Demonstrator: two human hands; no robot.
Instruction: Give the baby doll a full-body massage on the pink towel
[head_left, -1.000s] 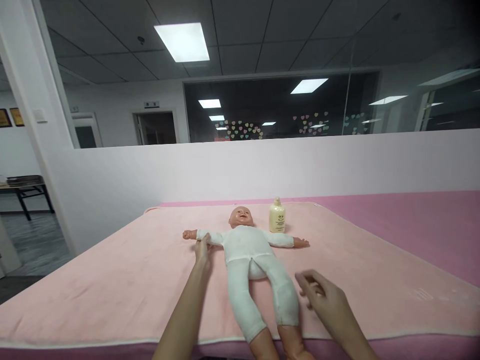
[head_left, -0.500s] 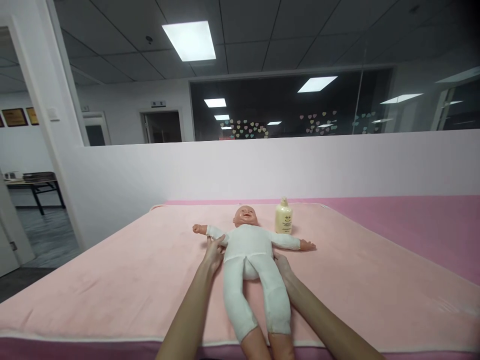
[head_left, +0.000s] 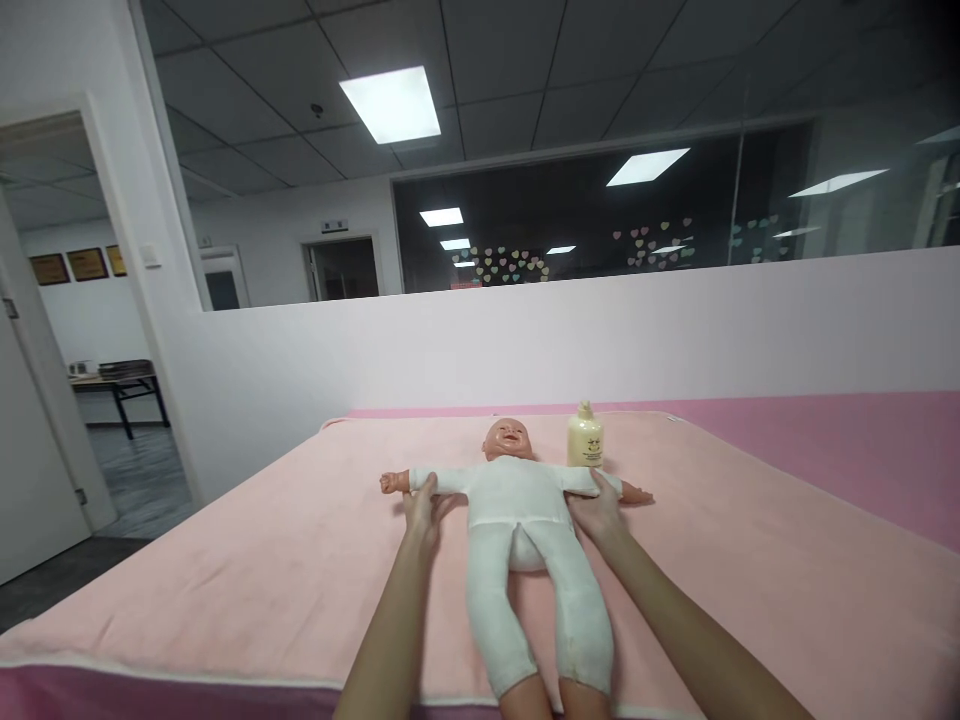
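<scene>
A baby doll [head_left: 517,495] with a white cloth body lies on its back on a pink blanket [head_left: 300,570], its head toward the far wall and both arms spread. My left hand [head_left: 424,510] grips the doll's arm on the left near the wrist, thumb on top and fingers underneath. Around the doll's other arm, my right hand [head_left: 598,505] is closed in the same way, its fingers partly hidden under the sleeve. A pale yellow bottle [head_left: 585,438] stands upright just behind that arm.
Behind the blanket runs a low white wall [head_left: 480,350] with glass above it. Pink surface [head_left: 825,440] shows at the right. A doorway at the left shows a table [head_left: 124,382] with things on it.
My left hand has shifted outward along the doll's arm, now straighter. My right hand has risen from beside the torso and taken hold of the other arm. The view has tilted slightly.
</scene>
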